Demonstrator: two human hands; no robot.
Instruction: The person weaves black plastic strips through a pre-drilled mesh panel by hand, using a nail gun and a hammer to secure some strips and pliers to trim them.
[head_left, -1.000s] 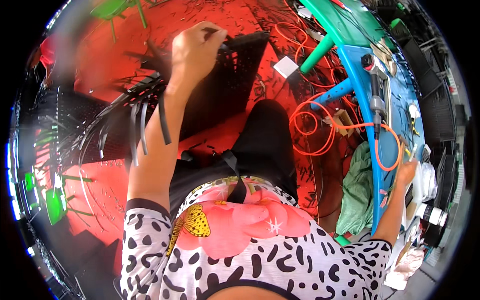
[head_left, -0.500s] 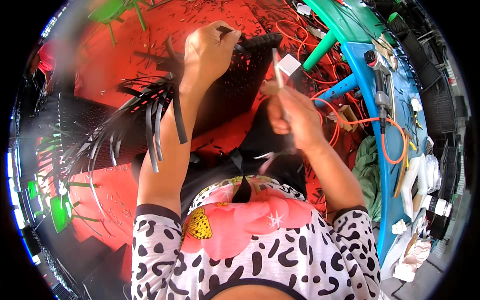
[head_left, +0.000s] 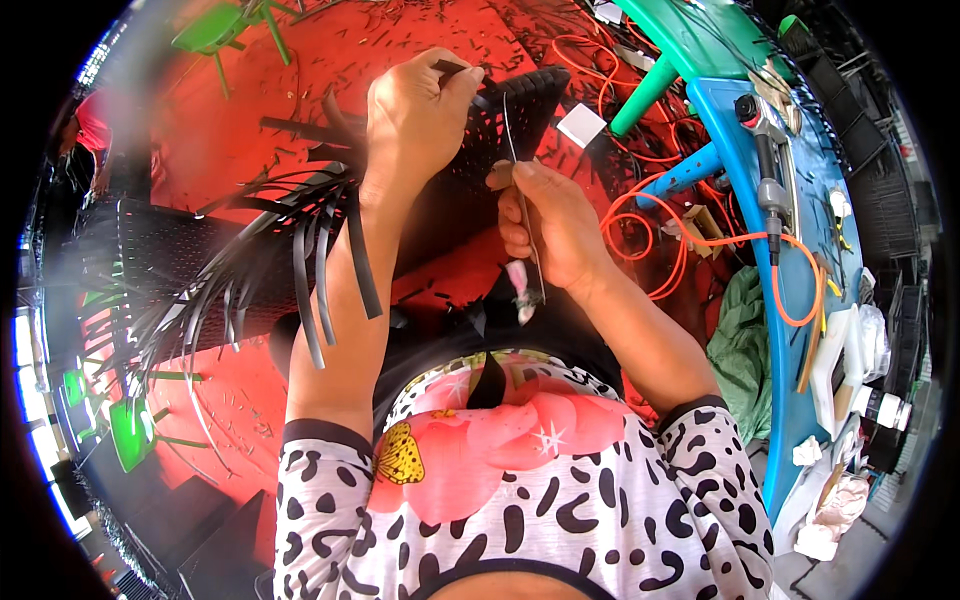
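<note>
My left hand (head_left: pixel 415 120) is closed, pinching a flat black strip (head_left: pixel 452 68) between thumb and fingers, right at the edge of a dark woven piece (head_left: pixel 485 145). Below my left wrist hangs a bunch of loose black strips (head_left: pixel 318 220). In my right hand (head_left: pixel 555 225), closed as well, is a long thin metal tool (head_left: pixel 508 125). Its upper end reaches up beside the woven edge; whether it touches cannot be made out. A pink and whitish piece (head_left: pixel 518 280) sticks out below my right fingers; the grip hides how it joins the tool.
A blue table (head_left: pixel 735 180) on the right bears a power tool (head_left: pixel 768 190) with an orange hose (head_left: pixel 720 240). Behind it stands a green table (head_left: pixel 690 40). Black scraps litter the red floor (head_left: pixel 420 30). Another woven piece (head_left: pixel 160 255) and a green chair (head_left: pixel 130 430) are on the left.
My right hand has moved left and slightly down with the metal tool, closer to the woven piece. My left hand keeps its pinch on the strip, nearly in place.
</note>
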